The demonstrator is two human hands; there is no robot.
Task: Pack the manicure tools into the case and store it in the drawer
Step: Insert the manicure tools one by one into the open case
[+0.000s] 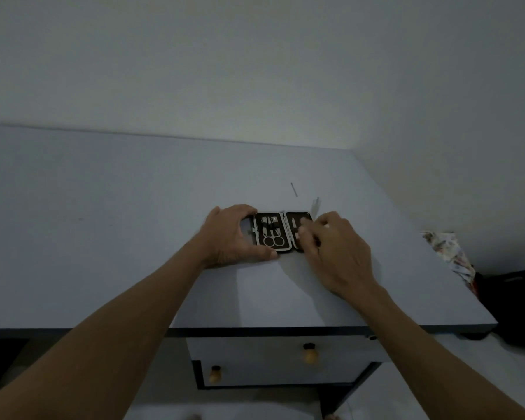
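Observation:
A small black manicure case [281, 230] lies open flat on the pale table [134, 237]. Its left half holds small scissors [274, 240] and clippers in their loops. My left hand [231, 234] cups the case's left edge, thumb along the near side. My right hand [334, 253] rests its fingertips on the right half and covers most of it; whether it pinches a tool is hidden. A thin metal tool [294, 189] lies loose on the table behind the case, and a second pale tool [315, 204] lies just behind the case's right corner.
Below the table's front edge sit a drawer with a round wooden knob [310, 354] and a lower front with another knob [215, 374]. A patterned cloth [449, 253] and a dark bag [512, 298] lie off the table's right side. A wall backs the table.

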